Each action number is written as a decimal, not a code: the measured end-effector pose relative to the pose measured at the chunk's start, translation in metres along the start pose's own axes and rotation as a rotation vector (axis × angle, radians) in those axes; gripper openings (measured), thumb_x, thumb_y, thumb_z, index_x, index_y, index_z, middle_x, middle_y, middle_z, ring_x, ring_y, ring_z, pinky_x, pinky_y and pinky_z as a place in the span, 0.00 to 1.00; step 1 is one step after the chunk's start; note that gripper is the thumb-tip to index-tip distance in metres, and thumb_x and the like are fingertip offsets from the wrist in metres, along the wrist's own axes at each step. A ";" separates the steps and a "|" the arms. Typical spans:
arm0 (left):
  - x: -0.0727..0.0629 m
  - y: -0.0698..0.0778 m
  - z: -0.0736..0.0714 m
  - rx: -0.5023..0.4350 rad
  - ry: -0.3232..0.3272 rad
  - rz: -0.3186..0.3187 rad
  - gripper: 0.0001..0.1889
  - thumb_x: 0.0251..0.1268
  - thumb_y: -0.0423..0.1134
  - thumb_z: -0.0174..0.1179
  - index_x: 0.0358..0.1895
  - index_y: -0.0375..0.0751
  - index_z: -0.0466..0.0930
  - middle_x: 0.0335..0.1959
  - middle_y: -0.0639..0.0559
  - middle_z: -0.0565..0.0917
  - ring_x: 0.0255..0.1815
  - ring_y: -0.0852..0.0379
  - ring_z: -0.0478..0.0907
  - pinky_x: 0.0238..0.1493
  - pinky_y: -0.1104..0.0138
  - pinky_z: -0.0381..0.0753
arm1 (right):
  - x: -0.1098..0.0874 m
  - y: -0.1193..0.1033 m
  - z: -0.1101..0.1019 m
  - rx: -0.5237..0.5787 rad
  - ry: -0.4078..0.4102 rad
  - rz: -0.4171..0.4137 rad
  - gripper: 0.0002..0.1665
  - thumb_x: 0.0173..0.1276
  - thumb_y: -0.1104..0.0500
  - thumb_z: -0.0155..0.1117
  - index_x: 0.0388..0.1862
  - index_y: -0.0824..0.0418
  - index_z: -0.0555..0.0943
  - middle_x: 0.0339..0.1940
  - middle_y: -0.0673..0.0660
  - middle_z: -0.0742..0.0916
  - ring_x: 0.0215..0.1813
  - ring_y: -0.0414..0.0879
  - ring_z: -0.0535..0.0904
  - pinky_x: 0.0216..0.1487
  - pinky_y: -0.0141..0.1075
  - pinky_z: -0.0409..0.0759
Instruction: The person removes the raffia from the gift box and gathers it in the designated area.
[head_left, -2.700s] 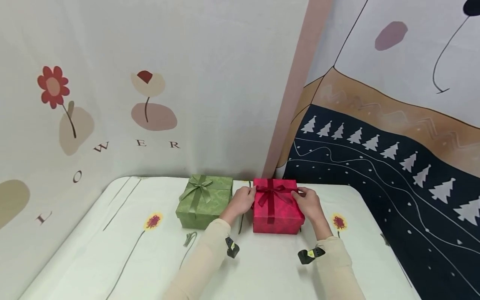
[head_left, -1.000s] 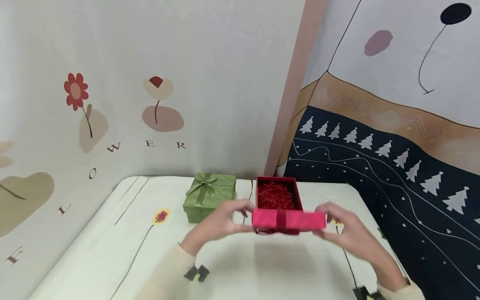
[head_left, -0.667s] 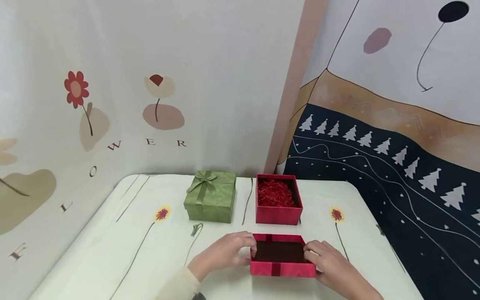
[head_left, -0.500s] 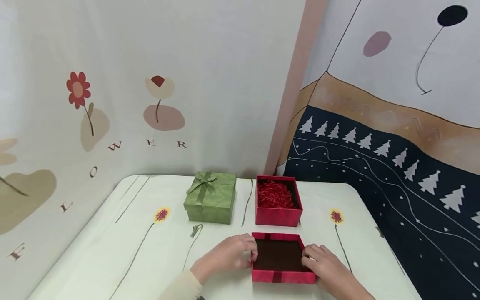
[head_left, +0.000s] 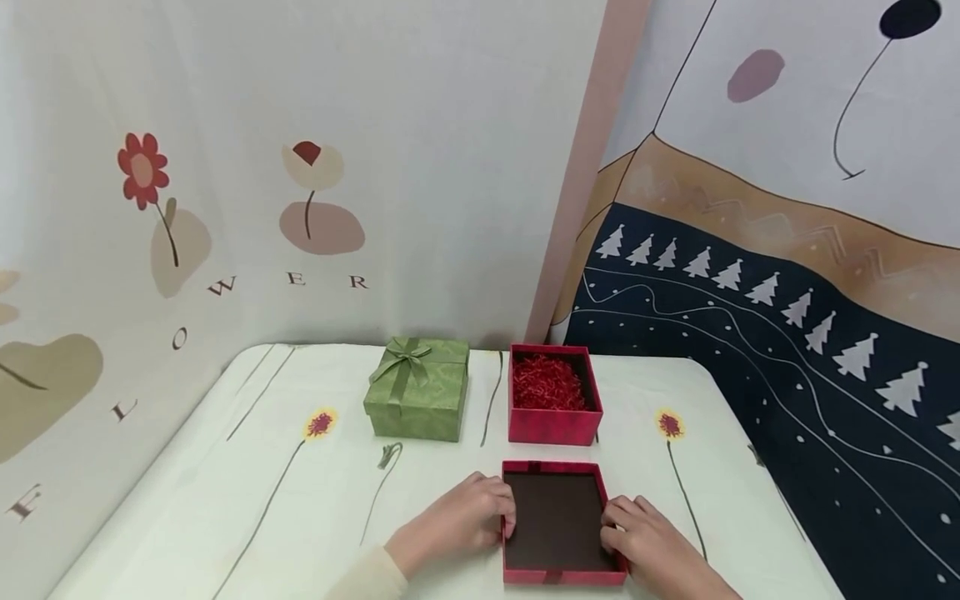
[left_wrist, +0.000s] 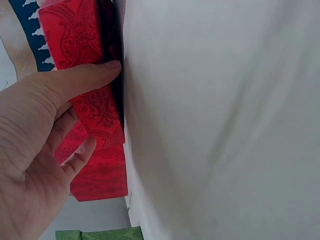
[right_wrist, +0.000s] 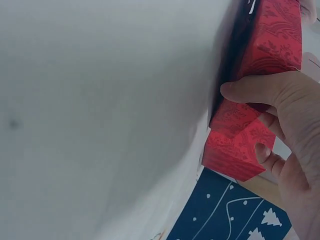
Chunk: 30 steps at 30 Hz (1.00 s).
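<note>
The red gift box lid [head_left: 555, 525] lies upside down near the front of the table, its dark brown inside facing up. My left hand [head_left: 465, 517] grips its left wall, fingers curled over the rim; in the left wrist view the thumb [left_wrist: 92, 79] presses on the patterned outer side. On the opposite wall my right hand [head_left: 652, 537] holds on the same way, with its thumb [right_wrist: 250, 89] on the outside. Behind the lid stands the uncovered red box [head_left: 555, 427], holding red shredded paper [head_left: 546, 383]. The ribbon bow is hidden under the lid.
A green gift box [head_left: 416, 400] with a bow stands covered, left of the red box. The white tablecloth [head_left: 277, 533] has printed flowers. A pale wall hanging [head_left: 450, 167] rises directly behind the table.
Both hands have lifted the lid off the red box, brought it toward the front and turned it over. It has since tipped flatter and lower, with both hands still holding it.
</note>
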<state>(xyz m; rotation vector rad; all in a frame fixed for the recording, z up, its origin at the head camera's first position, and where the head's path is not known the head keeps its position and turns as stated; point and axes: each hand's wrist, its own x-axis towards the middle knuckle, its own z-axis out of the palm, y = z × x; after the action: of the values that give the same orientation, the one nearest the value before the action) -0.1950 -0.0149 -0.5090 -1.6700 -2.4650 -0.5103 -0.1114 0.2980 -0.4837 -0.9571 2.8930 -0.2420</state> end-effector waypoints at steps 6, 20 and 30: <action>0.000 0.002 -0.003 0.000 -0.031 -0.020 0.15 0.45 0.33 0.77 0.29 0.60 0.83 0.32 0.71 0.77 0.45 0.71 0.76 0.53 0.70 0.70 | 0.002 0.000 0.004 0.010 -0.008 0.007 0.12 0.55 0.55 0.84 0.34 0.47 0.87 0.39 0.41 0.80 0.46 0.38 0.72 0.49 0.37 0.82; 0.015 -0.002 -0.042 -0.200 0.032 -0.221 0.15 0.70 0.31 0.62 0.55 0.52 0.84 0.60 0.59 0.82 0.67 0.59 0.74 0.71 0.54 0.70 | 0.010 -0.003 -0.031 0.037 0.056 -0.012 0.21 0.55 0.61 0.84 0.47 0.49 0.89 0.53 0.51 0.86 0.54 0.45 0.80 0.55 0.44 0.85; 0.079 -0.051 -0.031 -0.447 0.370 -0.602 0.23 0.83 0.40 0.50 0.72 0.31 0.69 0.65 0.33 0.75 0.68 0.37 0.73 0.69 0.45 0.72 | 0.087 0.040 -0.093 0.137 0.248 0.086 0.17 0.63 0.74 0.71 0.49 0.60 0.88 0.47 0.56 0.88 0.49 0.49 0.83 0.51 0.44 0.86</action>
<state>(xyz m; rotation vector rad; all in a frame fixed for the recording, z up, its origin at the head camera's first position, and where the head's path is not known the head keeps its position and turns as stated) -0.2747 0.0269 -0.4676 -0.7659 -2.6420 -1.3783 -0.2169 0.2892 -0.4022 -0.8311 3.0794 -0.5828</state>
